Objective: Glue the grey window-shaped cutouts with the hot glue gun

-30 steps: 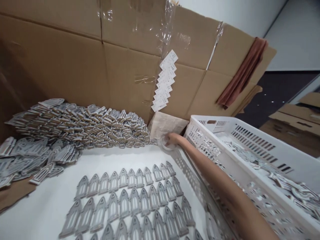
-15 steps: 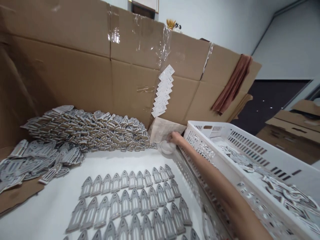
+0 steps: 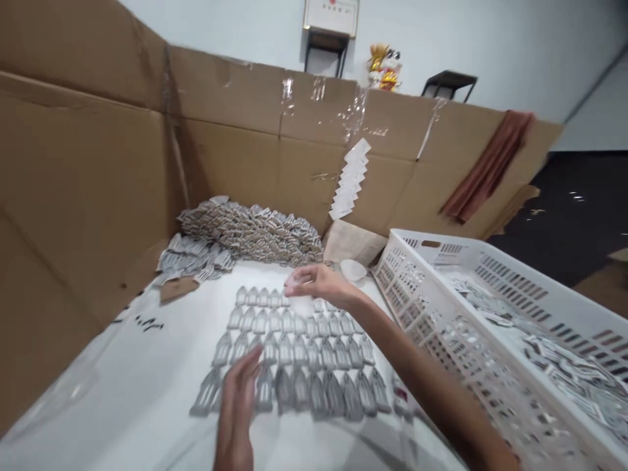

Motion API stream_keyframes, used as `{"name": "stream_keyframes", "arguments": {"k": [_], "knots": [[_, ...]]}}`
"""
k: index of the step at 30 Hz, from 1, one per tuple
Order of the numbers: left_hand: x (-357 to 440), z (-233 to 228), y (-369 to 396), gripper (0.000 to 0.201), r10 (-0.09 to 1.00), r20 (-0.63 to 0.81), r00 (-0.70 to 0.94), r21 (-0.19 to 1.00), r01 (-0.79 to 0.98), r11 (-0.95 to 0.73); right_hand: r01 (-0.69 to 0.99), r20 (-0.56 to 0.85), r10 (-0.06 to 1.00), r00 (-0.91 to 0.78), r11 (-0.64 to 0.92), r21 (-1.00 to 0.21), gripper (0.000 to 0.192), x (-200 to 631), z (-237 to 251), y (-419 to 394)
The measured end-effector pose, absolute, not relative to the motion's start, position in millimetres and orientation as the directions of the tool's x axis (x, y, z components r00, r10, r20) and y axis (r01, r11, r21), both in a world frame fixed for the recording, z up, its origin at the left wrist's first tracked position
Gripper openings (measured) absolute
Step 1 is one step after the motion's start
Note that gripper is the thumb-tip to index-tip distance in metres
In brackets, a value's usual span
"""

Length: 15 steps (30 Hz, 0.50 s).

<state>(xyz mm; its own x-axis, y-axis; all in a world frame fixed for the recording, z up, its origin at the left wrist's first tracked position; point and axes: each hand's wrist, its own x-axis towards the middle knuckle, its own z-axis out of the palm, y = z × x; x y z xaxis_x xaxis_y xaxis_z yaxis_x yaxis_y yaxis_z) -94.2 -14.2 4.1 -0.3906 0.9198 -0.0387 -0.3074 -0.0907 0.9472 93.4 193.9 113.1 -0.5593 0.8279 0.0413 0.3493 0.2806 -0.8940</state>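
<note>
Several rows of grey, pointed-arch pieces with slots (image 3: 284,348) lie on the white tabletop. Above the back row, my right hand (image 3: 318,286) has its fingers curled round a pale, translucent cup-like thing (image 3: 301,305), blurred, whose exact kind I cannot make out. My left hand (image 3: 238,405) is held over the left part of the front rows, fingers stretched and nothing in them. A small white bowl (image 3: 353,269) rests behind my right wrist, beside a sheet of brownish paper (image 3: 353,242).
A big stacked pile of similar pieces (image 3: 255,229) leans against the cardboard wall (image 3: 226,154), with a looser heap (image 3: 191,255) at its left. On the right stands a white perforated crate (image 3: 407,281) holding more pieces. A reddish cloth (image 3: 490,163) hangs over the cardboard.
My right hand has moved from the bowl by the paper leftward over the rows, now with the pale thing in it. My left hand has come into view. The camera view has shifted.
</note>
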Motion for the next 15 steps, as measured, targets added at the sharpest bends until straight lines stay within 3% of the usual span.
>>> {"name": "stream_keyframes", "arguments": {"k": [2, 4, 9, 15], "knots": [[-83, 27, -4, 0.046, 0.958, -0.236, -0.165, 0.693, -0.719, 0.047, 0.307, -0.018, 0.751, -0.66, 0.248, -0.919, 0.058, 70, 106, 153], [-77, 43, 4, 0.042, 0.913, -0.407, -0.039, 0.462, -0.871, 0.169, 0.315, -0.084, 0.682, -0.726, 0.221, -0.923, 0.055, 55, 100, 122], [-74, 50, -5, 0.024, 0.845, -0.531, -0.064, 0.408, -0.893, 0.188, 0.43, -0.089, 0.701, -0.708, 0.327, -0.842, 0.024, 44, 90, 82], [-69, 42, -9, 0.021, 0.819, -0.567, -0.084, 0.387, -0.906, 0.174, 0.483, -0.009, 0.669, -0.744, 0.527, -0.699, 0.022, 50, 92, 68]]}}
